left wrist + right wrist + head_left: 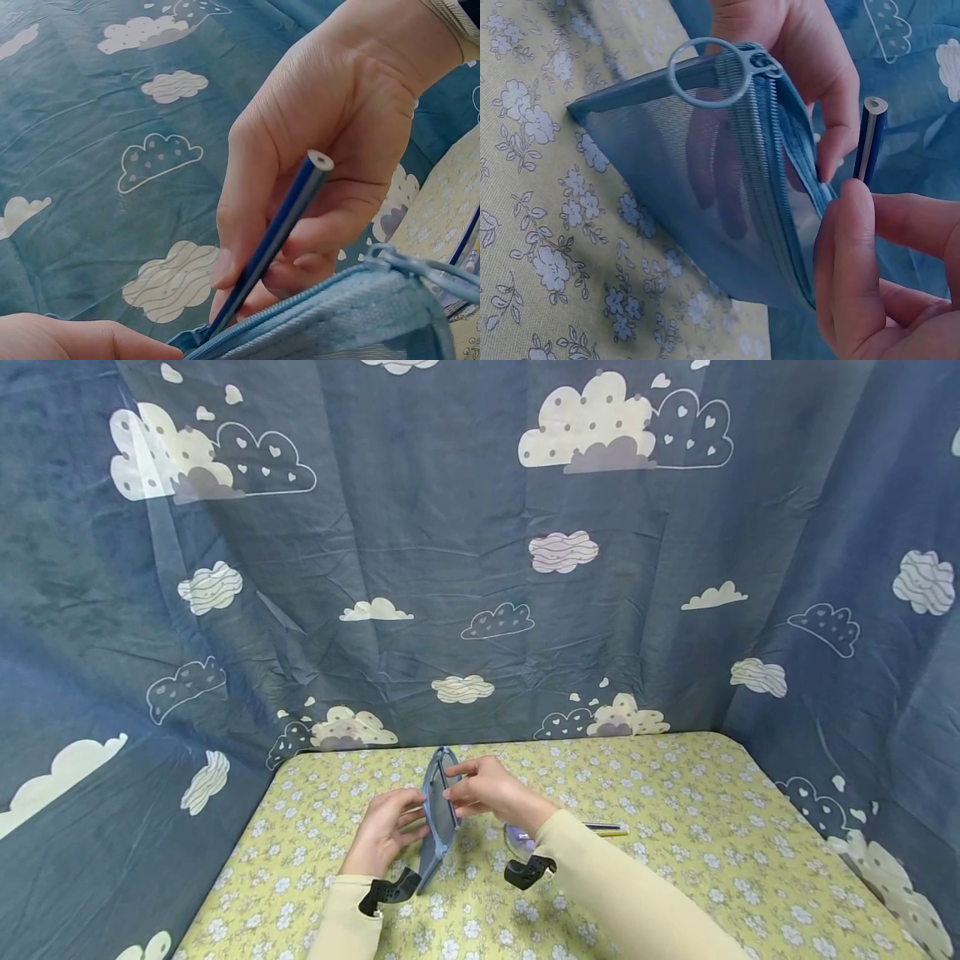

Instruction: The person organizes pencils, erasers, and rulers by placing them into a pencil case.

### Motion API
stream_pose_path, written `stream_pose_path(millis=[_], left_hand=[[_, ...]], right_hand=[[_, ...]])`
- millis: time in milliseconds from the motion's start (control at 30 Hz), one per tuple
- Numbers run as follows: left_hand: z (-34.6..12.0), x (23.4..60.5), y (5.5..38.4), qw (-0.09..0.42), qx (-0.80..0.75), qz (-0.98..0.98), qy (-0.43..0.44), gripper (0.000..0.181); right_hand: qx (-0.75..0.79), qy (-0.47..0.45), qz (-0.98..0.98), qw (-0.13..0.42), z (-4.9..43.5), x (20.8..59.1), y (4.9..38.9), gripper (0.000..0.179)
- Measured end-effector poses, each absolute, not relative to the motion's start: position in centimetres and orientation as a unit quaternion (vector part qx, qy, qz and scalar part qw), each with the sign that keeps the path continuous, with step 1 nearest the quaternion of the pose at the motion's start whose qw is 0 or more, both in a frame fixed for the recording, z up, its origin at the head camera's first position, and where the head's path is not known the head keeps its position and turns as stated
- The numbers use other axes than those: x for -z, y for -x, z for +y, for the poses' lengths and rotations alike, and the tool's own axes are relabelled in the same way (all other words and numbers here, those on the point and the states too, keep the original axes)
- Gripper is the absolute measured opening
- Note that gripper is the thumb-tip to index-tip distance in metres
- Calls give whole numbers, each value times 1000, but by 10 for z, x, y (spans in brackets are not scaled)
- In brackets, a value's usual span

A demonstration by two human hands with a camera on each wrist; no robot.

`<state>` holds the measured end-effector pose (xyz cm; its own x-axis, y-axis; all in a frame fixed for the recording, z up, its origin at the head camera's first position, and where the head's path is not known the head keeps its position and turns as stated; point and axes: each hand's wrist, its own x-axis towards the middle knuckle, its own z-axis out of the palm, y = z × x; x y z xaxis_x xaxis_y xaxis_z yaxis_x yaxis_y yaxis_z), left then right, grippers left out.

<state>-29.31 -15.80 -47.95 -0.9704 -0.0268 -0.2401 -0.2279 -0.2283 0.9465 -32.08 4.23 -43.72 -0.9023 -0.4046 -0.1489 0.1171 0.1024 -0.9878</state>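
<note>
Pouch (441, 810) between left hand (384, 828), right hand (489, 789).
Over worktop (712, 843), left of middle; pencils (603, 826) right, curtain (420, 527) behind far edge.

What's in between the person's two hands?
In the head view, a blue zip pouch is between the left hand and right hand, which pinches a pencil.

One pouch (660, 180), three pencils (279, 225)

The pouch (345, 311) hides the lower end of the pencil (276, 236); the left wrist view crops the left grip (82, 340) at eight o'clock. At the pouch's four o'clock, a purplish item (519, 838) is indistinct.
</note>
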Motion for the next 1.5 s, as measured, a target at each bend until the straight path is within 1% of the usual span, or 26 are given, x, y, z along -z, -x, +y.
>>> stream_pose_path(millis=[167, 400, 733, 900, 1067, 1500], left_hand=[[-159, 479, 294, 72, -777, 617, 99, 12], [-161, 478, 292, 79, -780, 612, 105, 9], [-163, 477, 290, 79, -786, 606, 93, 11], [-164, 478, 292, 83, -792, 597, 97, 10], [-165, 477, 291, 92, -792, 595, 96, 13], [-165, 476, 291, 95, -800, 583, 108, 6]], right_hand=[[661, 97, 720, 189, 40, 440, 321, 56], [640, 96, 741, 181, 34, 440, 320, 56], [607, 80, 775, 152, 22, 439, 319, 55], [591, 86, 790, 137, 19, 441, 318, 54], [590, 87, 791, 137, 18, 446, 319, 53], [587, 84, 793, 139, 14, 443, 319, 53]])
